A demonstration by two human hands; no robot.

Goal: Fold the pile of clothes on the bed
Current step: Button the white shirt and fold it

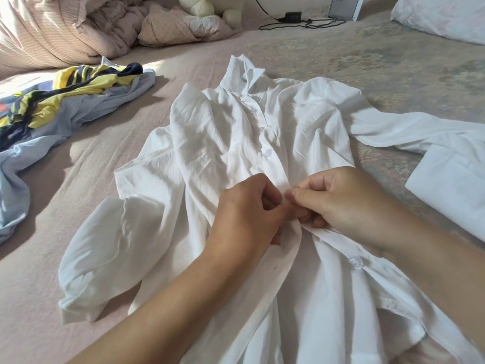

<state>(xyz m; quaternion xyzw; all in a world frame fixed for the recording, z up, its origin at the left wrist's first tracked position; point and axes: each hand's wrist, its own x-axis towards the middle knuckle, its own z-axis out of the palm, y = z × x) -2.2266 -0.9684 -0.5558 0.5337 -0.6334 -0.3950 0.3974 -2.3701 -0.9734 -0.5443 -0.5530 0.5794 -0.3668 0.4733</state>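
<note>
A white button-up shirt (pixel 210 143) lies front up on the bed, collar pointing away from me, sleeves spread to both sides. Its upper buttons are fastened; one lower button shows loose near my right wrist. My left hand (pixel 246 208) pinches the left edge of the shirt's front opening at mid-chest. My right hand (pixel 338 195) pinches the right edge at the same spot, fingertips meeting those of the left hand. A heap of clothes (pixel 52 106), light blue with yellow and dark stripes, lies on the bed at the left.
A bunched pink duvet (pixel 60 27) fills the far left. A cream plush toy (pixel 210 7) sits at the back, beside a black charger with its cable (pixel 294 18). A white pillow (pixel 443 17) lies at the far right. The bed cover (pixel 131 72) is pinkish.
</note>
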